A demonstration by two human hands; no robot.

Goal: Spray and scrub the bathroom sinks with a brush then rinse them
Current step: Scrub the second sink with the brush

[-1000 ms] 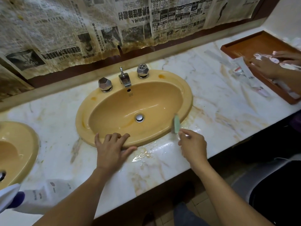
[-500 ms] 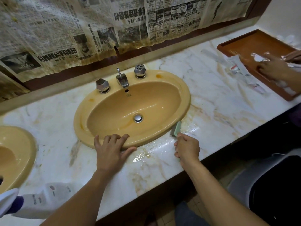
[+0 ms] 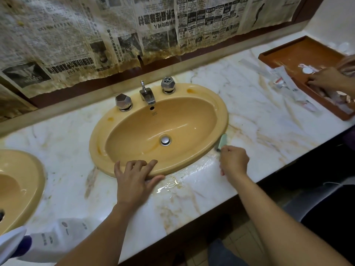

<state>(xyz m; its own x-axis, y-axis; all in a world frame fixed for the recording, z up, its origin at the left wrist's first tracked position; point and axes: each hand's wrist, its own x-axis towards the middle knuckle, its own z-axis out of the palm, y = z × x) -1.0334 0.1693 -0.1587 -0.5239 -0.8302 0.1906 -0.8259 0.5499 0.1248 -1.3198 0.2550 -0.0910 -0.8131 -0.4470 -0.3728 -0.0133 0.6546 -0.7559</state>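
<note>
From the head camera, the yellow sink (image 3: 97, 150) sits in a stained marble countertop (image 3: 259, 135). The left hand (image 3: 134, 179) lies flat on the sink's front rim with its fingers spread and straight and its thumb down on the marble, holding nothing. The right hand (image 3: 233, 162) is curled into a fist round the handle of the pale green brush (image 3: 222, 142). The brush head sticks out above the knuckles and lies at the right outer edge of the sink rim, where it meets the countertop. Water (image 3: 172, 184) glistens on the marble between the two hands. A white spray bottle (image 3: 48, 239) lies on its side at the counter's near left corner, beside a second sink (image 3: 32, 179). At far right another person's hand (image 3: 324, 77) reaches into a brown tray (image 3: 299, 52). Stained newspaper (image 3: 76, 35) covers the wall behind the faucet (image 3: 147, 95)
</note>
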